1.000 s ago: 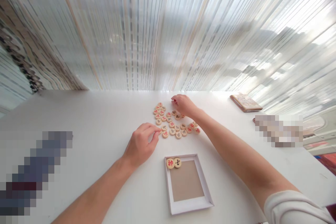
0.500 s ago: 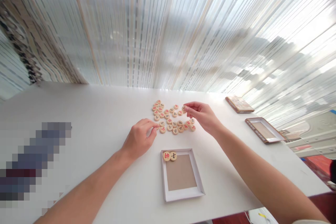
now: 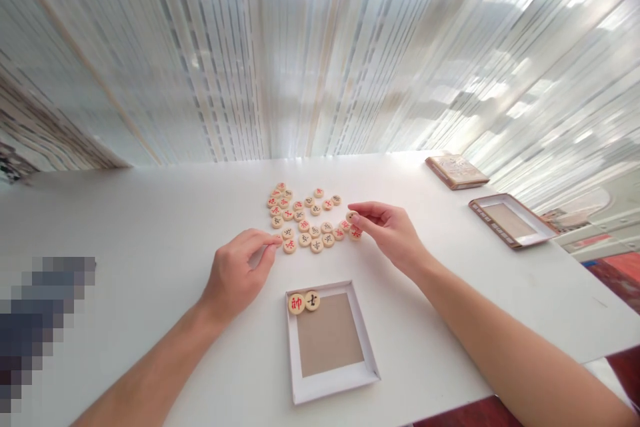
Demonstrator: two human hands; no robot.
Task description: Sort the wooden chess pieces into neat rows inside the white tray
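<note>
Round wooden Chinese chess pieces (image 3: 305, 239) with red or black characters lie in a loose cluster on the white table. My left hand (image 3: 239, 265) is at the cluster's near left edge, thumb and forefinger closed on a chess piece (image 3: 278, 239). At the right edge, my right hand (image 3: 387, 230) pinches another chess piece (image 3: 351, 216) with dark marks, tilted up between thumb and fingers. Nearer to me is a shallow white box tray (image 3: 337, 392). In its far left corner sit a red-marked piece (image 3: 297, 303) and a black-marked piece (image 3: 313, 300), side by side.
An open box lid (image 3: 493, 230) with a patterned side lies at the table's right. Behind it is a flat closed box (image 3: 456, 172). Striped sheer curtains (image 3: 280, 53) hang along the table's (image 3: 165, 213) far edge. A pixelated patch covers the left side.
My view has turned to the right. My right hand has left a black-marked piece at the back right and now grips one closer to me. My left hand stays at the cluster's left edge.
</note>
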